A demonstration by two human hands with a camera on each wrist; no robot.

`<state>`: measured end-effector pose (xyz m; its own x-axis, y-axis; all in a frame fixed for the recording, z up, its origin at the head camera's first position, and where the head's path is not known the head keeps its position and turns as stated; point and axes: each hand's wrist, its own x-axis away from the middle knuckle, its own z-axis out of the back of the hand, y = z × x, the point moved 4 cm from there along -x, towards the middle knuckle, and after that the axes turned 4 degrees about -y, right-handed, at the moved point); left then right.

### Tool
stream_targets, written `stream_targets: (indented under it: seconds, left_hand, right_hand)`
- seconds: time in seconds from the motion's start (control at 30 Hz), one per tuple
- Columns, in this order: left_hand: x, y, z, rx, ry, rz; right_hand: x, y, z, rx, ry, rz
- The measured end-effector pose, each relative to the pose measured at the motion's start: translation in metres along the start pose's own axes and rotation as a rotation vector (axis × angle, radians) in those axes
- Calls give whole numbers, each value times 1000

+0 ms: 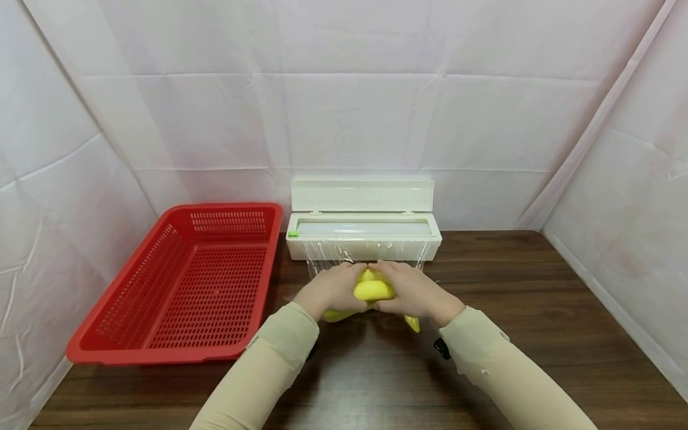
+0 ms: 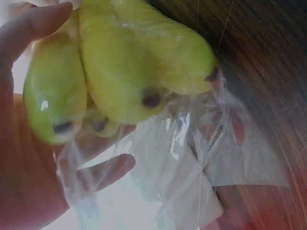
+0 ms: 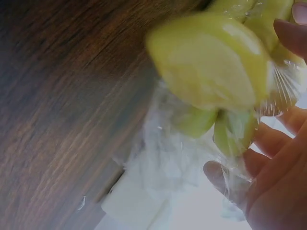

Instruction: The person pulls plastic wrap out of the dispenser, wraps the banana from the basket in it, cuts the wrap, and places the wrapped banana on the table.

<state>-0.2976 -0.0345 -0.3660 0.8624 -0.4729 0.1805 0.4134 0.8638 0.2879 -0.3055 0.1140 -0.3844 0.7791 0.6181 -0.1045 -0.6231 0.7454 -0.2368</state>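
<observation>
Both hands hold the bunch of bananas (image 1: 372,291) between them: the left hand (image 1: 330,289) and the right hand (image 1: 414,291) each curl round it through the cling film (image 2: 192,158). The bunch's long axis runs left-right, its dark tips toward the left grip. No readable writing shows on the dispenser (image 1: 363,224) beyond.

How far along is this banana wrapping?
Done: film has been pulled from the open dispenser and already lies over the bananas. In hand: the left hand and right hand both grip the bunch, with film bunched loosely beneath it. Left, probably: the film still looks joined to the dispenser and uncut, and the red basket holds nothing.
</observation>
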Motion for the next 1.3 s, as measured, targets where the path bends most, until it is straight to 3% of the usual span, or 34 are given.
stream_targets:
  seconds: [0.47,0.8,1.07,1.3]
  left_hand:
    - [2,2,-1,66,-15,-10]
    - [3,5,-2,114,-24,-77]
    - [4,4,1,114,9,-106]
    - [5,1,5,155,56,-71]
  right_hand:
    - [2,2,-2,-23,-4,-2]
    - [5,2,-3,-69,-18,-18]
    - [6,3,-2,-77,-13,-17]
    - [7,4,0,-93,-21,-26]
